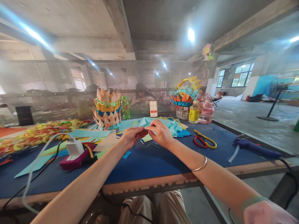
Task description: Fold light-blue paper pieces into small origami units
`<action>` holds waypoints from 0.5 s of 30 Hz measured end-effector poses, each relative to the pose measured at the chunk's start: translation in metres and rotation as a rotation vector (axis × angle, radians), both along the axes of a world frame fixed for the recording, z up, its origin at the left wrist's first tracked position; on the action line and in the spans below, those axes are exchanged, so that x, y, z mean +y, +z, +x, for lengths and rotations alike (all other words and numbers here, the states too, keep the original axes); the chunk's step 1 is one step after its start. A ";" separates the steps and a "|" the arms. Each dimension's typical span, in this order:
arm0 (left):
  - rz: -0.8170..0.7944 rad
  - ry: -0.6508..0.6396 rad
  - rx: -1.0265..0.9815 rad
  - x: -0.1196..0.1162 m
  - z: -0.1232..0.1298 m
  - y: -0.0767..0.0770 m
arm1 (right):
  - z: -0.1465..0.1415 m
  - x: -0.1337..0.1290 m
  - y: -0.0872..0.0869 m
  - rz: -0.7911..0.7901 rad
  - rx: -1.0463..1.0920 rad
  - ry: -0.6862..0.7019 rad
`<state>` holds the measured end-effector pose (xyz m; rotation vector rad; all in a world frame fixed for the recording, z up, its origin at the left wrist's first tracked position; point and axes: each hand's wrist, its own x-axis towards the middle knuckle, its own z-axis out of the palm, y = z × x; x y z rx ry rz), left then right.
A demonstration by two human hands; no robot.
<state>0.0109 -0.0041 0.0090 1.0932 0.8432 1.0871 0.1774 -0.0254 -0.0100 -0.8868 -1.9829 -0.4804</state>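
Over the middle of the blue table, my left hand (134,137) and my right hand (161,134) meet at the fingertips, both closed in a pinch. Whatever is between the fingers is too small and hidden to make out. Just behind them lies a heap of folded light blue paper pieces (174,127). A pale green paper square (147,137) shows below the fingers, and a small blue paper piece (126,155) lies beside my left wrist. Cut paper sheets (106,142) spread to the left of my left hand.
Scissors (205,140) and a blue glue gun (257,148) lie at right. A purple power strip (76,157) with cables is at left. Behind stand layered paper crafts (107,109), a phone (153,109), a green bottle (125,108), a yellow-labelled bottle (193,112) and a pink jug (206,110).
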 end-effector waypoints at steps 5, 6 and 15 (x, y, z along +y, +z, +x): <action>0.051 0.077 -0.010 0.004 -0.003 -0.002 | -0.004 -0.006 0.001 -0.008 -0.118 -0.013; 0.061 0.097 -0.004 0.004 -0.003 -0.001 | -0.005 -0.007 0.001 -0.012 -0.092 0.006; 0.169 0.108 0.125 0.000 -0.001 -0.002 | -0.008 0.011 -0.009 -0.466 0.638 0.049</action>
